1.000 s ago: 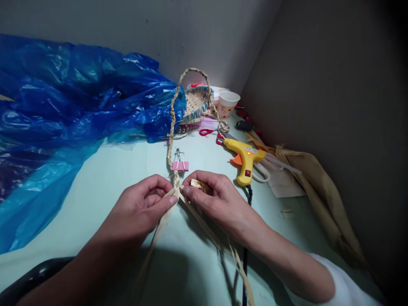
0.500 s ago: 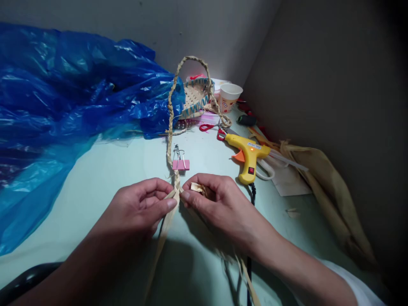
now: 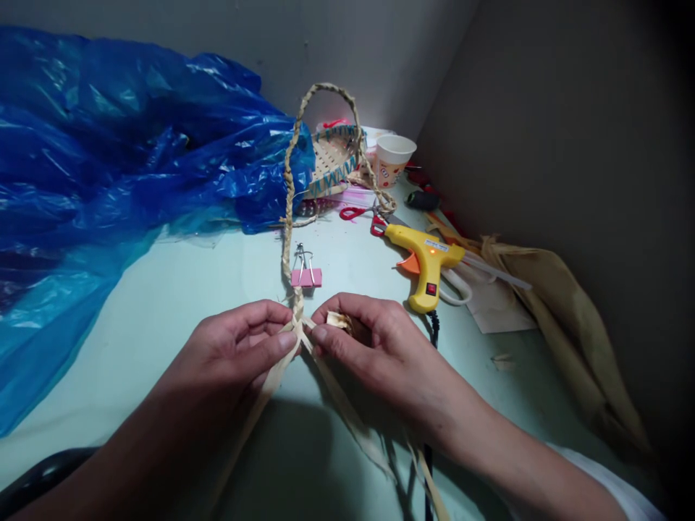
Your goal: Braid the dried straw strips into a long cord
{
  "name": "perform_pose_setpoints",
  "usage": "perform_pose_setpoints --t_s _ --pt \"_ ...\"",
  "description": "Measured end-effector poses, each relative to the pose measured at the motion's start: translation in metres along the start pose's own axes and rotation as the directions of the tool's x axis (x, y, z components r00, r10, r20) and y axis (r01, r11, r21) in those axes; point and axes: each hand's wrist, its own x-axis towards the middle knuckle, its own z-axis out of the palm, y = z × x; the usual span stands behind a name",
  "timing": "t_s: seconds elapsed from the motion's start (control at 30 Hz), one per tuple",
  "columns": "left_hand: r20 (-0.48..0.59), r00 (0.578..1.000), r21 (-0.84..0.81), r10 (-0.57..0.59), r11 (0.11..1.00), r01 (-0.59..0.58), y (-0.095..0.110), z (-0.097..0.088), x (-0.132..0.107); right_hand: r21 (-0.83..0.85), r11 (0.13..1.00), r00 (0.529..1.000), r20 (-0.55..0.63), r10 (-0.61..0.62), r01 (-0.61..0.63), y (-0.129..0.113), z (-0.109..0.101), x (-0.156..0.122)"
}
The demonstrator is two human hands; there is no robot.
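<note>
Left hand (image 3: 247, 349) pinches braid (image 3: 289, 192); right hand (image 3: 380, 346) pinches side strand (image 3: 308, 323), palm hidden. Hanging strip (image 3: 259, 409): lower end lost in shadow.

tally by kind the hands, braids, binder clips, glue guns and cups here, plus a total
Left hand and right hand: 2
Braid: 1
Binder clip: 1
Glue gun: 1
Cup: 1
Total: 6

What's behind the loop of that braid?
Inside the loop of the braid, a basket and red-handled scissors show. Blue plastic covers the basket's left side, so that part can't be seen.
</note>
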Motion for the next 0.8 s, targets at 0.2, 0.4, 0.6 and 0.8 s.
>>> perform_pose_setpoints --t_s 0.2,0.4,0.6,0.8 --pt "-0.057 0.998 0.036 -0.015 0.999 0.017 0.000 0.001 -0.001 -0.141 0.987 0.993 -0.076 -0.087 0.075 -0.004 0.010 -0.006" --pt "-0.006 1.000 0.042 0.017 0.999 -0.016 0.004 0.002 -0.003 -0.287 0.915 0.956 0.014 -0.292 0.284 0.003 0.025 -0.015" --pt "0.020 1.000 0.044 0.019 0.999 -0.020 0.002 0.001 -0.002 -0.181 0.977 0.982 -0.127 -0.137 0.113 -0.009 0.008 -0.007" --pt "-0.020 0.995 0.124 0.102 0.987 -0.099 -0.001 0.001 0.000 -0.087 0.990 0.989 0.110 -0.100 0.109 -0.004 0.001 0.005"
